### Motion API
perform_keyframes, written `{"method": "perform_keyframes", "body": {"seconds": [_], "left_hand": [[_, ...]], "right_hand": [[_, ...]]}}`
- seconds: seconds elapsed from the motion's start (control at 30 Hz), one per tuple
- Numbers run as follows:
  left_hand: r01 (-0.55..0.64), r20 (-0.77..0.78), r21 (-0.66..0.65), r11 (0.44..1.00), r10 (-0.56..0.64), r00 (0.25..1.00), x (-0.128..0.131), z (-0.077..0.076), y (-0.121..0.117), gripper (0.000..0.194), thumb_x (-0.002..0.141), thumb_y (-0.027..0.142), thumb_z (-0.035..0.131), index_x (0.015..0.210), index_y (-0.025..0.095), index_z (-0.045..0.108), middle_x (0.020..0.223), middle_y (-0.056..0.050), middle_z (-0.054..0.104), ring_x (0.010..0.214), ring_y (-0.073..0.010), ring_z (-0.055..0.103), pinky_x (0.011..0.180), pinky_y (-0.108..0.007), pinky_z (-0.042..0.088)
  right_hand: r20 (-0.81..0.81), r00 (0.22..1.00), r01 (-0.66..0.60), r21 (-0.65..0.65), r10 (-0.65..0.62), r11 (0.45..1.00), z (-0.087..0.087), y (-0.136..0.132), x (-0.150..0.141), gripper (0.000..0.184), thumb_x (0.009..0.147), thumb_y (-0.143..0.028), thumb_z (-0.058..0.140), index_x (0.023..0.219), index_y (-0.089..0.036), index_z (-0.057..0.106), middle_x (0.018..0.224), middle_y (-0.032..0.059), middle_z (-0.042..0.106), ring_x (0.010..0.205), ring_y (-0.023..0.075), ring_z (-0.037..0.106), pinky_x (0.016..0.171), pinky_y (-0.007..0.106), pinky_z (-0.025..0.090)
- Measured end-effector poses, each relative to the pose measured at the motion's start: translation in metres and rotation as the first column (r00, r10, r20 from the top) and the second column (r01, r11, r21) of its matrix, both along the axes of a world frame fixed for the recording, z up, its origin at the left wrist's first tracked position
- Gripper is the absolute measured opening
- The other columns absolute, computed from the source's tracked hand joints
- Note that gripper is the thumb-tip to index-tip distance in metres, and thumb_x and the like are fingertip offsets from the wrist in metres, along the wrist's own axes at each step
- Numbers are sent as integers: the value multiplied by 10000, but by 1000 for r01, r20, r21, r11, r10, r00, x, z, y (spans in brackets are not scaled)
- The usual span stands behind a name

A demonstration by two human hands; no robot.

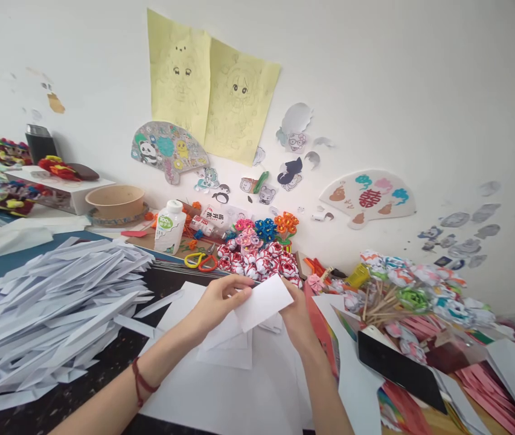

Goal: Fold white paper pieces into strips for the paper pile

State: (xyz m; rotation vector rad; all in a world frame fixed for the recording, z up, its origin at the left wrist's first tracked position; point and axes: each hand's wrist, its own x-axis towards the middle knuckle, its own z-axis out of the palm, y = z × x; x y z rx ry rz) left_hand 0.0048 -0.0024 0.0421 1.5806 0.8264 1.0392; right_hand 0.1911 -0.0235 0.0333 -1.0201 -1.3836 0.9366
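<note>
Both of my hands hold one small white piece of paper (264,304) above the middle of the work surface. My left hand (223,300) grips its upper left edge with thumb and fingers. At its right edge is my right hand (296,311), its fingers partly hidden behind the paper. Below them, several similar white paper pieces (227,356) lie on a large white sheet (221,399). A dark red cord bracelet circles my left wrist.
Left lies a big heap of folded white paper strips (58,308). Behind my hands are scissors (201,261), a white bottle (169,226) and red-white paper flowers (257,261). A black phone (399,368) and paper flowers on sticks (377,305) sit at right. The wall (442,90) closes off the back.
</note>
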Motion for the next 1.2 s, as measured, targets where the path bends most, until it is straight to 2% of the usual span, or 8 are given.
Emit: {"method": "perform_keyframes", "body": {"seconds": [0.1, 0.2, 0.37, 0.47, 0.57, 0.7, 0.9, 1.2], "left_hand": [[-22, -4, 32, 999, 22, 1000, -1, -3, 1, 247, 792, 358, 573, 843, 128, 649, 811, -64, 678, 724, -166, 604, 633, -237, 435], [-114, -100, 181, 977, 134, 986, 0, -4, 0, 176, 793, 299, 564, 786, 147, 651, 718, -29, 659, 654, -140, 568, 589, -223, 399], [-169, -202, 354, 920, 251, 947, 4, -5, -5, 119, 789, 190, 526, 766, 174, 641, 674, 12, 630, 598, -108, 508, 560, -208, 362], [-145, -234, 392, 908, 251, 939, 5, -4, -7, 121, 788, 163, 510, 754, 178, 626, 668, 21, 613, 597, -101, 495, 558, -202, 355], [-112, -253, 430, 896, 239, 937, 5, -2, -9, 123, 794, 156, 494, 739, 174, 603, 689, 20, 603, 615, -100, 490, 574, -204, 351], [-72, -278, 419, 905, 203, 939, 6, -1, -10, 132, 805, 162, 459, 726, 169, 565, 671, 22, 571, 602, -98, 468, 561, -206, 336], [52, -343, 354, 934, 78, 936, 11, -6, -10, 151, 772, 133, 418, 635, 163, 474, 565, 48, 454, 549, -86, 392, 526, -201, 297], [55, -347, 333, 941, 68, 936, 13, -6, -10, 122, 692, 109, 397, 589, 163, 436, 541, 46, 400, 549, -91, 352, 526, -211, 268]], "right_hand": [[-59, 996, -73, -12, 72, 997, 0, 1, 7, 368, 674, -335, 723, 1011, -235, 616, 1000, 46, 663, 901, 226, 603, 748, 293, 475], [-87, 991, -102, -3, 101, 995, 2, 0, 12, 447, 686, -403, 704, 1080, -219, 598, 1031, 72, 652, 922, 225, 597, 746, 287, 476], [70, 998, -9, 5, 8, 1000, 6, -5, 4, 311, 762, -383, 623, 1000, -185, 656, 955, 81, 669, 810, 204, 613, 671, 270, 477], [143, 987, 75, -13, -73, 997, 5, -6, -1, 228, 775, -323, 596, 929, -180, 685, 845, 63, 682, 717, 191, 611, 614, 266, 473], [199, 971, 136, -3, -133, 991, 4, -5, 0, 186, 760, -313, 610, 849, -172, 691, 790, 53, 677, 710, 194, 606, 614, 266, 463], [246, 958, 142, 33, -145, 989, 3, -4, 1, 175, 755, -330, 626, 761, -161, 674, 721, 42, 663, 645, 177, 587, 572, 257, 442], [246, 930, 240, 158, -273, 958, 5, -9, -8, 94, 744, -206, 617, 672, -166, 661, 651, 21, 654, 628, 166, 582, 580, 246, 432], [199, 874, 401, 223, -444, 889, 4, -13, -6, 122, 743, -210, 602, 640, -165, 650, 604, 5, 629, 598, 158, 566, 555, 241, 422]]}}
